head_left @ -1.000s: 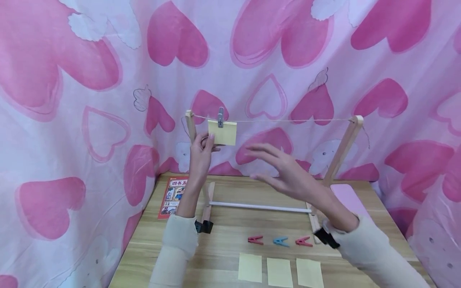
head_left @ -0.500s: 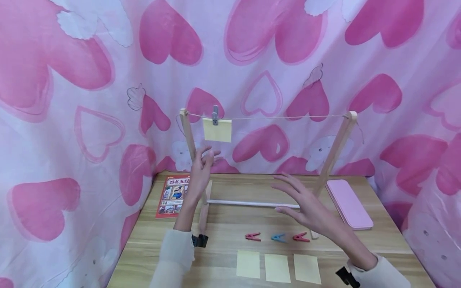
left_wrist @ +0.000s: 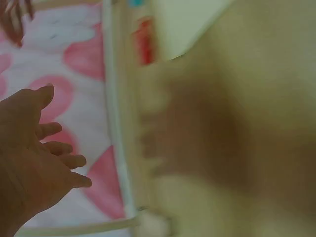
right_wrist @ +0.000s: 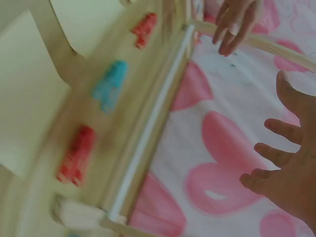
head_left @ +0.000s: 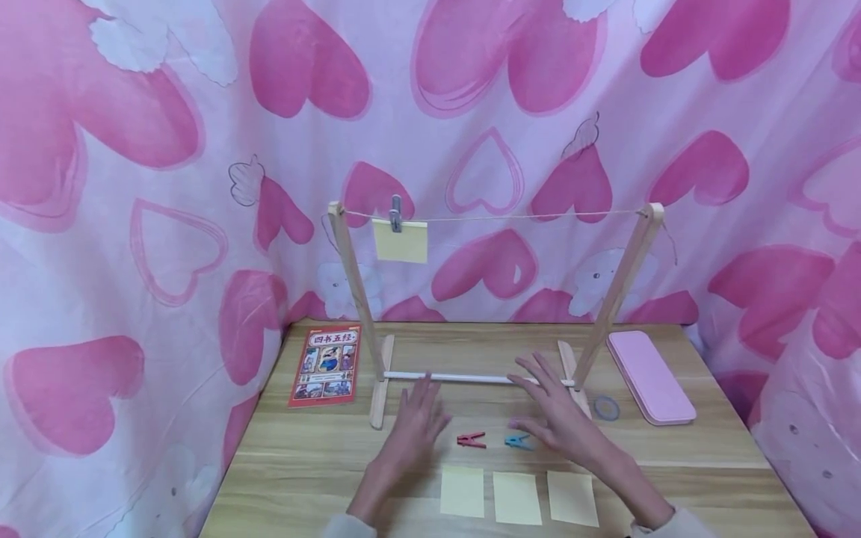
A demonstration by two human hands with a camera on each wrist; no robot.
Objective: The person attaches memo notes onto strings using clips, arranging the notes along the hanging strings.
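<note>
In the head view my left hand [head_left: 415, 427] hovers over the table with its fingers spread, holding nothing. Beside it lies a red clothespin [head_left: 471, 439]. My right hand [head_left: 560, 412], also empty with extended fingers, is close to a blue clothespin [head_left: 518, 441]. A second red clothespin [right_wrist: 76, 155] shows in the right wrist view; my right hand hides it from the head view. Three yellow sticky notes, the left [head_left: 462, 492], the middle [head_left: 517, 498] and the right [head_left: 572, 498], lie in a row nearer me. Another yellow note [head_left: 403, 245] hangs from a string [head_left: 511, 217] under a grey clothespin [head_left: 396, 213].
The string runs between a left wooden post [head_left: 353, 280] and a right one [head_left: 622, 284], joined low down by a white rod [head_left: 464, 378]. A comic-style book [head_left: 326, 365] lies at left. A pink case [head_left: 651, 377] and a ring of tape [head_left: 606, 408] lie at right.
My left hand has let go of the hanging note and come down toward the table. The right hand has lowered too. The note stays clipped on the string.
</note>
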